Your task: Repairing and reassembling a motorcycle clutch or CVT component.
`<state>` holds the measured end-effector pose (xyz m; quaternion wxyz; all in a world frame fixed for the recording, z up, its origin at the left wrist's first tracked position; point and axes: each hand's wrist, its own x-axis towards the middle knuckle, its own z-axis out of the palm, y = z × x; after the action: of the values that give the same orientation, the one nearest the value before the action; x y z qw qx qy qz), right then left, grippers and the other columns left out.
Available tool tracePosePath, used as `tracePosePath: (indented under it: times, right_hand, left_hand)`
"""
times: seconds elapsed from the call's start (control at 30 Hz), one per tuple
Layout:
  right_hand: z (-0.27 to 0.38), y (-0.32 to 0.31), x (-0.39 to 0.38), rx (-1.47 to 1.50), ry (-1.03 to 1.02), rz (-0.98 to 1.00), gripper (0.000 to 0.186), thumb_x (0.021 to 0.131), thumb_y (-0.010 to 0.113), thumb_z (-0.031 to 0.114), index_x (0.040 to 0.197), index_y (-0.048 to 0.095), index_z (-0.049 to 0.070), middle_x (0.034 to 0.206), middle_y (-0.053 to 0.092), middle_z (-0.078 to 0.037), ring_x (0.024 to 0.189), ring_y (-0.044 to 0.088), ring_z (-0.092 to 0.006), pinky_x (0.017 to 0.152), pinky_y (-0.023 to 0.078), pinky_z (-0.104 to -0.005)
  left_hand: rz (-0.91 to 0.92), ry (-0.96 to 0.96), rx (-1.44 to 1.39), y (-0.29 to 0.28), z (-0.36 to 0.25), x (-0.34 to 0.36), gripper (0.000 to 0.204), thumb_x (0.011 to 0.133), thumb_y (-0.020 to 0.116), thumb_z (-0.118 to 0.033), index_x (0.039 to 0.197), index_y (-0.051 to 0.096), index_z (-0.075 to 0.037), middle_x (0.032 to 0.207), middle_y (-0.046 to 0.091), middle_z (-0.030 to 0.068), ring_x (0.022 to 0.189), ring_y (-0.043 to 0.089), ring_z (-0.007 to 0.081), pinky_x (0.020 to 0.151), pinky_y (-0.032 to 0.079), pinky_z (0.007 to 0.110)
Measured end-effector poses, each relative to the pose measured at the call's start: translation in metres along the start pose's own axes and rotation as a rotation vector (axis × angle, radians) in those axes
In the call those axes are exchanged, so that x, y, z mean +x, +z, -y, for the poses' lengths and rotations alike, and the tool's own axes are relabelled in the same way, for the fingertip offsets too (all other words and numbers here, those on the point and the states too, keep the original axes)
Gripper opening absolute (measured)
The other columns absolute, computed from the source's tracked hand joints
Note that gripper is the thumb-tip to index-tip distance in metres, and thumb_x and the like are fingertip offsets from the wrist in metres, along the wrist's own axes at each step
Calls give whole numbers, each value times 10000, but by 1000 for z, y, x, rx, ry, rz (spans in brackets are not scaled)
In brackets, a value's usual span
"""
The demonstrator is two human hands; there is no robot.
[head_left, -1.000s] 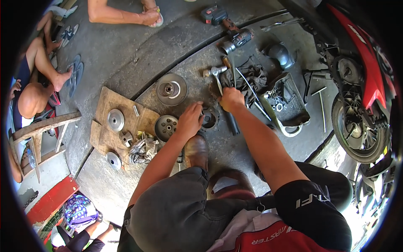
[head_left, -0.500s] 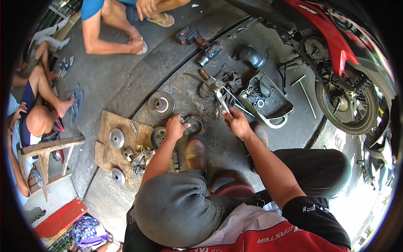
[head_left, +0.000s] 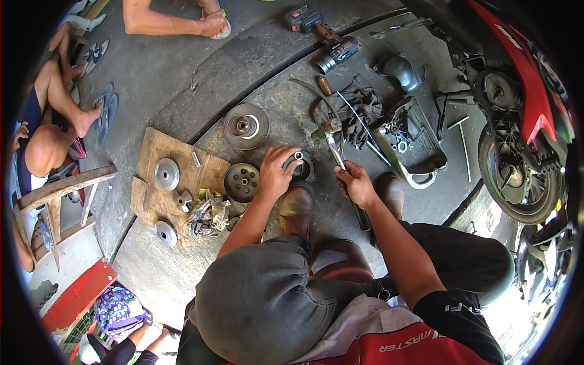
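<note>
Pinched in the fingers of my left hand [head_left: 278,172] is a small metal socket [head_left: 298,156], its round open end facing up. Just below it, partly covered, a dark round metal part [head_left: 304,170] lies on the floor by my left boot. My right hand [head_left: 359,185] is closed round the metal shaft of a hammer [head_left: 336,152]. The hammer's head [head_left: 328,126] points away from me, and its dark green grip hangs below my fist. A clutch bell [head_left: 242,182] and a pulley with a spring centre [head_left: 246,126] lie left of my left hand.
Cardboard [head_left: 149,149] at left carries metal discs [head_left: 166,174] and a rag [head_left: 208,216]. Beyond the hammer lie a dark cloth [head_left: 359,100], a cordless impact wrench [head_left: 331,45] and a cover holding nuts [head_left: 420,137]. A red motorcycle [head_left: 529,85] stands right; people sit left and ahead.
My view has shifted, so most floor things sit further right. My left hand has turned, bringing the socket's open end into sight. The hammer stays in my right hand.
</note>
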<state>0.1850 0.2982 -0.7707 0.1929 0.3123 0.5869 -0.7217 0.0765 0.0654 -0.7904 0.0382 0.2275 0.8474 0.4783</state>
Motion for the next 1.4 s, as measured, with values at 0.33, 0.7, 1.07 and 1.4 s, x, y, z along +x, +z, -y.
tracePosePath:
  times: [0.33,0.7,1.07,1.4]
  right_hand:
    - [9,7,-18,-436,-34,-118,408,1091,576,416,926,576,43,633,576,-68,541,576,-213,552,441,-366]
    - [5,46,-34,-1085,-274,-127,396,1100,509,424,1023,570,40,770,675,-293,777,649,-565,727,485,-646]
    - [22,55,-50,-751,-500,-158,310,1089,560,299,988,580,6,766,675,-294,728,656,-539,631,512,-590]
    - [7,50,-41,-744,-554,-150,405,1090,532,405,990,590,18,738,670,-297,730,651,-565,621,524,-604]
  left_hand:
    - [-3,-44,-18,16,21,-7,275,857,790,-83,1123,729,-47,1122,750,123,1050,689,350,939,539,451]
    - [-105,-21,-80,25,27,-6,304,778,838,-98,1068,755,-65,1093,761,101,1059,695,325,934,564,427]
    - [-122,-18,-17,31,41,-7,299,751,867,-120,1026,761,-67,1056,758,91,1061,688,315,927,567,427]
    - [-92,-33,12,28,37,-5,280,756,847,-112,1022,767,-75,1007,745,105,1040,683,332,899,559,446]
